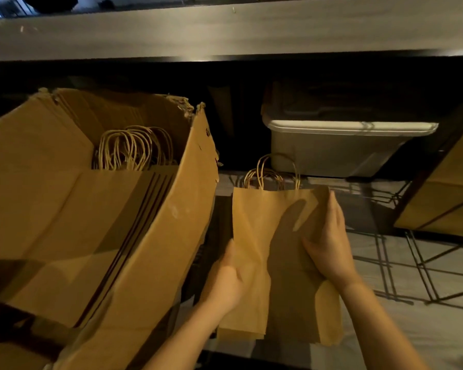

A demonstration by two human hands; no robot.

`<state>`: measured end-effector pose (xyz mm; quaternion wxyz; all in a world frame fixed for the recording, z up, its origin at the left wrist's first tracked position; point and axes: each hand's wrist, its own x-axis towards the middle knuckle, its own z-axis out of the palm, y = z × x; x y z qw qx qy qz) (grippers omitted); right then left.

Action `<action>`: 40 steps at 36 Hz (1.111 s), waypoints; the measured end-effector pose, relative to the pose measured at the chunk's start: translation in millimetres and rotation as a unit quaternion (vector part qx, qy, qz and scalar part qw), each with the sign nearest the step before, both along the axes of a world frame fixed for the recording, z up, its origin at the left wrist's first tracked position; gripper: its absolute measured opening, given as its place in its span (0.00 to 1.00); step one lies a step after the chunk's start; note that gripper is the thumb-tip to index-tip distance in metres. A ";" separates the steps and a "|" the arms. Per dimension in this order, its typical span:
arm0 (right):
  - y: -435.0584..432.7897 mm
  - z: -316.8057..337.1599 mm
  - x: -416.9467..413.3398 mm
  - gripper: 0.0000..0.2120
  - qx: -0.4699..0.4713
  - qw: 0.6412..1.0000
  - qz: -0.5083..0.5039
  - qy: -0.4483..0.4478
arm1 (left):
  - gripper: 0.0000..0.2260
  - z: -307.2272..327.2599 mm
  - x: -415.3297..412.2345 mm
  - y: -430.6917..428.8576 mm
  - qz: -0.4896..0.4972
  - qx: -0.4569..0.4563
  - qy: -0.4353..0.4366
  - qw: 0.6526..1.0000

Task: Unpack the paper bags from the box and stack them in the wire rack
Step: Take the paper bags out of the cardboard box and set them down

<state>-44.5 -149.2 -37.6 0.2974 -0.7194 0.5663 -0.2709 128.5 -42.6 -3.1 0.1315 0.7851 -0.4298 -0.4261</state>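
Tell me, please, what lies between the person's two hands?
In the head view, a flat bundle of paper bags lies there: the left hand grips its left edge, and the right hand presses flat on its right side.

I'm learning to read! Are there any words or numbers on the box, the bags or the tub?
No text here can be read.
On the cardboard box: small dark marks near its torn top edge, too blurred to read.
On the paper bags: plain, no print.
On the plastic tub: no label showing.
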 end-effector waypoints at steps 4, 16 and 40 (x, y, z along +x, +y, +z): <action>-2.5 -4.2 1.6 0.45 0.038 0.999 0.013 0.024 | 0.26 -12.2 6.8 1.9 -0.011 0.016 -0.030 0.999; -16.8 -32.8 7.8 0.37 0.101 0.979 0.070 0.160 | 0.32 -35.1 9.6 -5.3 0.048 0.063 -0.063 0.995; -23.6 89.6 78.5 0.18 -0.061 0.986 0.142 0.065 | 0.19 103.7 -23.7 -17.9 -0.178 -0.106 -0.149 0.967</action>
